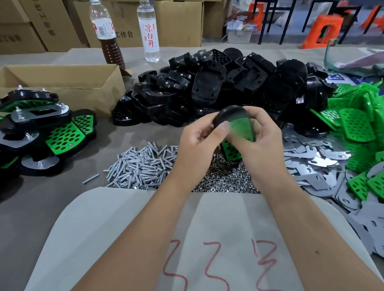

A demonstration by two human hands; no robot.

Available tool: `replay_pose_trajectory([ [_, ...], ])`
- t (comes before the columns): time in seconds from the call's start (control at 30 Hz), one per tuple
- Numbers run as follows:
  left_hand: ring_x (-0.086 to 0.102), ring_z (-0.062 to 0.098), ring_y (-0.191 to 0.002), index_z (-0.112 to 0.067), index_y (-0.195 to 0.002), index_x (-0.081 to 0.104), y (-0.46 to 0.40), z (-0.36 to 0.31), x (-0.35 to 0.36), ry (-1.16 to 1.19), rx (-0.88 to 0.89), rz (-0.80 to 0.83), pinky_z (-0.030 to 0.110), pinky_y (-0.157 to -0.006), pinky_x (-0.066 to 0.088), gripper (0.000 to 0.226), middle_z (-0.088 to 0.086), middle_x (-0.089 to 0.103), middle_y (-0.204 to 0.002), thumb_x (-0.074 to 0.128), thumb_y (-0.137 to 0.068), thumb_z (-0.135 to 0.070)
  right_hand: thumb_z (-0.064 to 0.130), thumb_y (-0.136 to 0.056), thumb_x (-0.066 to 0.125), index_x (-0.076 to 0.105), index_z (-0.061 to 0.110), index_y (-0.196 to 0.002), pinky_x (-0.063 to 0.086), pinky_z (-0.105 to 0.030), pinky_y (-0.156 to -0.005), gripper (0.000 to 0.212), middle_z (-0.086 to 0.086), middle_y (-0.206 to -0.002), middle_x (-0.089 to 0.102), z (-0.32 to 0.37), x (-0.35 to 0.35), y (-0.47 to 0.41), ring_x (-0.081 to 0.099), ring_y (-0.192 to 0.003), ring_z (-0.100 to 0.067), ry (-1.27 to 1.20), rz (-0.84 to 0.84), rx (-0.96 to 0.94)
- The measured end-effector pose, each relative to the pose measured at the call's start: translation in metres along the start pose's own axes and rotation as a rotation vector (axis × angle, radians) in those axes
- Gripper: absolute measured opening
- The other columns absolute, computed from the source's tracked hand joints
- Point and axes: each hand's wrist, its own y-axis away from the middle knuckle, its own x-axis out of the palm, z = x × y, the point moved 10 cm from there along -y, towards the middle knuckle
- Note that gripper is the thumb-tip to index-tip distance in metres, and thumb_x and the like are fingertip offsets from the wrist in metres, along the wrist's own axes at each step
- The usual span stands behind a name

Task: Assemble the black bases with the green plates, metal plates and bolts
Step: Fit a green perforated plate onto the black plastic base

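My left hand [201, 137] and my right hand [259, 142] hold one black base [230, 112] together above the table, with a green plate [240, 128] lying against it; the piece is motion-blurred. Below my hands lie a heap of silver bolts [143, 164] and a heap of small nuts [225, 180]. A big pile of black bases [226, 88] sits behind. Green plates [368, 137] are heaped at the right, and flat metal plates [319, 161] are spread in front of them.
Finished assemblies [32, 131] are stacked at the left beside an open cardboard box [59, 82]. Two bottles [148, 25] stand at the back before stacked cartons. A pale sheet with red marks [211, 263] covers the near table edge.
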Motion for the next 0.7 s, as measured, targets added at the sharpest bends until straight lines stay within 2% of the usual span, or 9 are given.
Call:
replay_pose_trajectory([
  [0.07, 0.070, 0.019, -0.095, -0.010, -0.122, 0.073, -0.001, 0.000, -0.004, -0.023, 0.013, -0.025, 0.035, -0.083, 0.059, 0.024, 0.007, 0.077, -0.103, 0.061, -0.102, -0.013, 0.023, -0.086, 0.082, 0.069, 0.031, -0.114, 0.060, -0.032, -0.075, 0.032, -0.005, -0.101, 0.075, 0.000, 0.003, 0.000, 0.073, -0.092, -0.017, 0.028, 0.016, -0.004],
  [0.13, 0.070, 0.015, -0.089, -0.016, -0.113, 0.077, -0.003, 0.005, -0.011, -0.065, -0.004, -0.086, 0.040, -0.079, 0.059, 0.019, -0.001, 0.077, -0.095, 0.067, -0.098, -0.019, 0.026, -0.090, 0.081, 0.064, 0.029, -0.124, 0.060, -0.032, -0.080, 0.038, -0.003, -0.110, 0.074, -0.006, 0.005, -0.002, 0.072, -0.100, -0.016, 0.074, 0.029, 0.040],
  [0.2, 0.072, 0.017, -0.089, -0.018, -0.109, 0.077, -0.004, 0.009, -0.016, -0.087, -0.013, -0.128, 0.048, -0.078, 0.061, 0.017, -0.002, 0.078, -0.094, 0.070, -0.095, -0.023, 0.034, -0.090, 0.081, 0.058, 0.026, -0.130, 0.056, -0.024, -0.084, 0.046, 0.003, -0.116, 0.069, -0.009, -0.002, -0.002, 0.067, -0.104, -0.007, 0.237, -0.063, 0.063],
  [0.3, 0.070, 0.015, -0.081, -0.019, -0.114, 0.077, -0.008, 0.007, -0.017, -0.120, 0.015, -0.164, 0.048, -0.077, 0.062, 0.022, -0.001, 0.078, -0.091, 0.072, -0.093, -0.024, 0.039, -0.089, 0.079, 0.055, 0.023, -0.114, 0.051, -0.024, -0.080, 0.039, 0.006, -0.105, 0.062, 0.014, -0.012, 0.013, 0.061, -0.095, -0.009, 0.505, -0.278, -0.075],
  [0.4, 0.066, 0.013, -0.072, -0.023, -0.106, 0.077, -0.008, 0.007, -0.021, -0.088, 0.008, -0.206, 0.046, -0.070, 0.059, 0.015, 0.003, 0.076, -0.082, 0.069, -0.094, -0.022, 0.031, -0.093, 0.074, 0.050, 0.024, -0.103, 0.045, -0.023, -0.072, 0.027, 0.010, -0.093, 0.057, 0.035, 0.001, 0.028, 0.055, -0.085, -0.005, 0.608, -0.269, -0.215],
  [0.47, 0.067, 0.013, -0.076, -0.024, -0.101, 0.076, -0.008, 0.009, -0.031, -0.037, -0.021, -0.269, 0.040, -0.069, 0.058, 0.012, 0.001, 0.076, -0.084, 0.066, -0.096, -0.020, 0.026, -0.094, 0.073, 0.052, 0.021, -0.093, 0.040, -0.024, -0.066, 0.021, 0.011, -0.083, 0.053, 0.046, 0.015, 0.033, 0.051, -0.075, -0.008, 0.687, -0.174, -0.308],
  [0.57, 0.069, 0.013, -0.084, -0.022, -0.100, 0.074, -0.007, 0.016, -0.046, 0.050, -0.083, -0.375, 0.039, -0.077, 0.059, 0.014, -0.001, 0.076, -0.088, 0.062, -0.102, -0.015, 0.021, -0.092, 0.065, 0.050, 0.023, -0.078, 0.044, -0.039, -0.062, 0.021, 0.007, -0.073, 0.050, 0.043, 0.061, 0.047, 0.053, -0.070, -0.024, 0.888, 0.195, -0.413],
  [0.63, 0.069, 0.018, -0.089, -0.016, -0.101, 0.073, -0.006, 0.022, -0.051, 0.119, -0.146, -0.414, 0.051, -0.090, 0.059, 0.015, 0.003, 0.075, -0.091, 0.059, -0.105, -0.014, 0.022, -0.092, 0.061, 0.056, 0.021, -0.085, 0.048, -0.043, -0.065, 0.009, 0.000, -0.087, 0.061, 0.025, 0.081, 0.055, 0.061, -0.085, -0.032, 1.083, 0.403, -0.363],
  [0.7, 0.069, 0.017, -0.088, -0.019, -0.096, 0.074, -0.004, 0.026, -0.053, 0.151, -0.187, -0.430, 0.058, -0.094, 0.057, 0.018, 0.001, 0.075, -0.090, 0.058, -0.106, -0.016, 0.023, -0.092, 0.060, 0.060, 0.019, -0.095, 0.048, -0.043, -0.071, 0.005, -0.001, -0.099, 0.064, 0.018, 0.085, 0.057, 0.062, -0.097, -0.031, 1.161, 0.485, -0.321],
])
